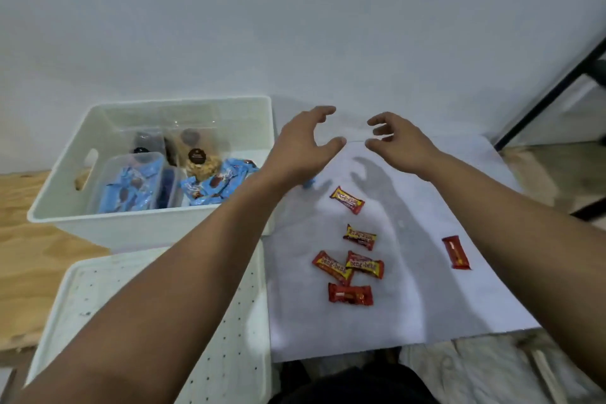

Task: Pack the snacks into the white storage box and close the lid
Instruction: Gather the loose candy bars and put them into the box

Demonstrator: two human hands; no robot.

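Note:
The white storage box [151, 226] stands open at the left, holding blue-wrapped snacks [210, 187], a clear tub of blue packets [129, 187] and clear bags of cookies [200, 154]. Its white dotted lid [229, 354] lies flat in front of it. Several red and yellow snack bars [347, 200] [360, 236] [350, 294] lie on the white cloth [426, 289], one red bar [455, 252] off to the right. My left hand [301, 147] and my right hand [400, 141] hover above the cloth's far part, fingers spread and curled toward each other, holding nothing. A bit of blue wrapper [309, 183] peeks out under my left wrist.
The box and lid sit on a plywood surface [32, 239] against a white wall. A black metal frame leg [551, 95] slants at the far right. Wooden sticks [544, 371] lie on the floor at the lower right.

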